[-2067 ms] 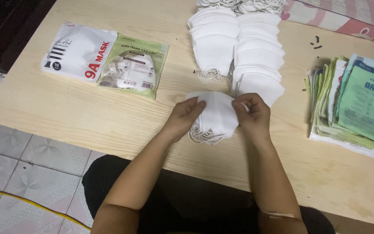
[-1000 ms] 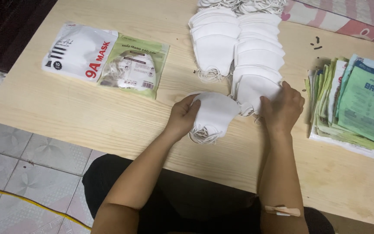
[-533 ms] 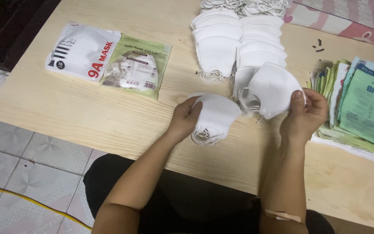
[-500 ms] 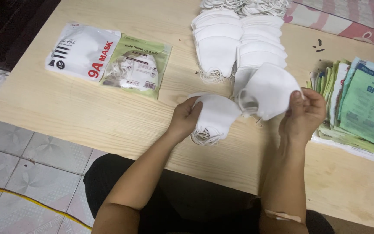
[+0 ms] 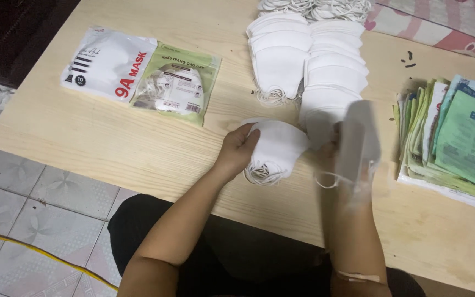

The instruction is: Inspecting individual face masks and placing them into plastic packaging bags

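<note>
Two hands were on masks at the table's (image 5: 138, 159) near edge. The left hand (image 5: 237, 151) had its fingers curled over a small stack (image 5: 273, 151) of white masks lying at about six o'clock from the two rows (image 5: 309, 71) fanned farther back. The right hand (image 5: 353, 159) was smeared with motion; it appeared to be closed on a single mask (image 5: 361, 135), one ear loop (image 5: 331, 179) dangling below, though the blur hid how the fingers sat.

As I judged it, that loose loop could snag the tangle of loops under the stack and drag the top pieces askew. A quick swing could also clip the right row and spill it.

The masks looked soft and matte, dome-shaped, with thin elastic loops. At ten o'clock lay a glossy white-and-green pack (image 5: 141, 77); at three o'clock, a pile of flat green bags (image 5: 457, 143). The tabletop was pale wood grain.
</note>
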